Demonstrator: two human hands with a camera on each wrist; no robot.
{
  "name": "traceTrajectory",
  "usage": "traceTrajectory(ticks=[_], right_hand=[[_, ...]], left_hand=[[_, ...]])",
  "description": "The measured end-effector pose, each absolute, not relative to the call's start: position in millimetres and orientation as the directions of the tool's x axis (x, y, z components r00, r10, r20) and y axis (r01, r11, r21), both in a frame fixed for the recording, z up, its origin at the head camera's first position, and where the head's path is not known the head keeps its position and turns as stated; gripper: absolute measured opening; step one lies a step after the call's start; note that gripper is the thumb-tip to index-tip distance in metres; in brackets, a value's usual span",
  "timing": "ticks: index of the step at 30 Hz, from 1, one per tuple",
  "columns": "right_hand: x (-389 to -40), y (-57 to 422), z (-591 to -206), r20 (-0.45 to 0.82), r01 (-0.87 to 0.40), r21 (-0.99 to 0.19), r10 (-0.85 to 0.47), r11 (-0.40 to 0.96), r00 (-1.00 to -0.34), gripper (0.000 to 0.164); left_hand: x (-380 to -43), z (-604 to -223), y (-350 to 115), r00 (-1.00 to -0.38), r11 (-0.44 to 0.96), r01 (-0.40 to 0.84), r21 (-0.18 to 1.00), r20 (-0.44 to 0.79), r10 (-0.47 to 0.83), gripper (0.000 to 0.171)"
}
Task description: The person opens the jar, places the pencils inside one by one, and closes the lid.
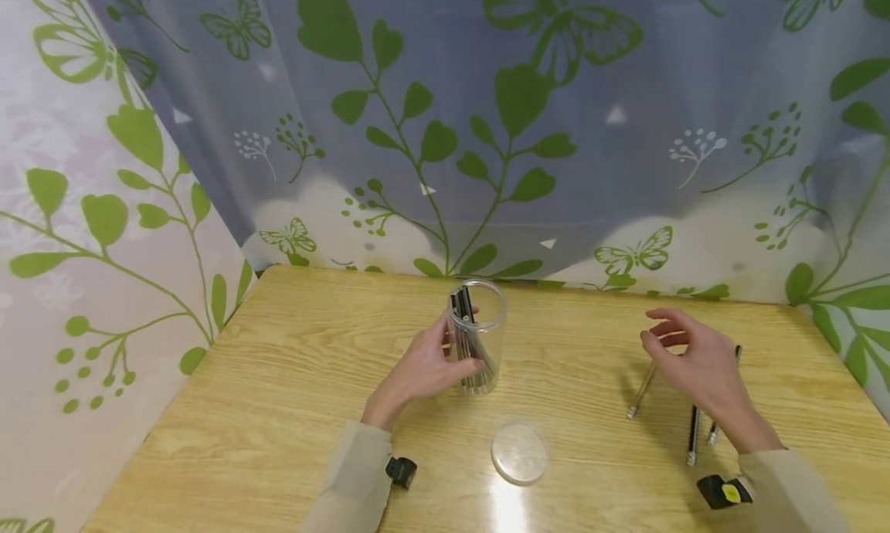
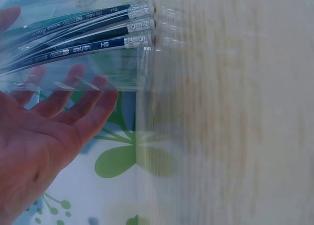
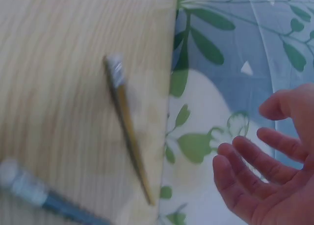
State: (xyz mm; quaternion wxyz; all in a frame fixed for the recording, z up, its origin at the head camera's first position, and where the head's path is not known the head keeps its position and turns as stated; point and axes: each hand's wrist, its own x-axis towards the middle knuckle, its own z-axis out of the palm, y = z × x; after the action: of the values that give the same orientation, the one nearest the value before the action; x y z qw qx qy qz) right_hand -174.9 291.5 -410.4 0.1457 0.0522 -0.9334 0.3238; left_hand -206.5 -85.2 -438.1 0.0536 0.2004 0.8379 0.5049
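In the head view my left hand [image 1: 433, 361] grips a clear plastic jar [image 1: 490, 340] standing upright and uncovered, thumb in front and fingers behind. Several dark pencils [image 1: 467, 347] lean inside it; in the left wrist view the pencils [image 2: 93, 45] show "HB" print and their eraser ends at the jar's base. Over the right side of the table hovers my right hand [image 1: 705, 363], fingers loosely bent and holding nothing. Beneath it lie a yellowish pencil [image 1: 642, 394] and two dark pencils [image 1: 693, 436], partly hidden by the hand. The right wrist view also shows the yellowish pencil [image 3: 128, 131].
A round clear lid [image 1: 520, 453] lies flat on the wooden table [image 1: 299, 409], in front of the jar. Behind the table hangs a curtain [image 1: 431, 116] with green leaves and butterflies, and a similar cloth [image 1: 104, 208] covers the left side.
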Motion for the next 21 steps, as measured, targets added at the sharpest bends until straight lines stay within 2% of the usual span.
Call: traceTrajectory(ticks=[14,21], right_hand=[[-171,346,-432,0.113,-0.020,-0.498,0.042,0.867,-0.993,0.050],[-175,361,-435,-0.032,0.048,-0.449,0.037,0.892,-0.999,0.059]], left_hand=[[-206,-437,-91,-0.907,0.365,0.258,0.894,0.094,0.411,0.087],[-205,-437,-90,-0.917,0.396,0.258,0.881,0.094,0.389,0.086]])
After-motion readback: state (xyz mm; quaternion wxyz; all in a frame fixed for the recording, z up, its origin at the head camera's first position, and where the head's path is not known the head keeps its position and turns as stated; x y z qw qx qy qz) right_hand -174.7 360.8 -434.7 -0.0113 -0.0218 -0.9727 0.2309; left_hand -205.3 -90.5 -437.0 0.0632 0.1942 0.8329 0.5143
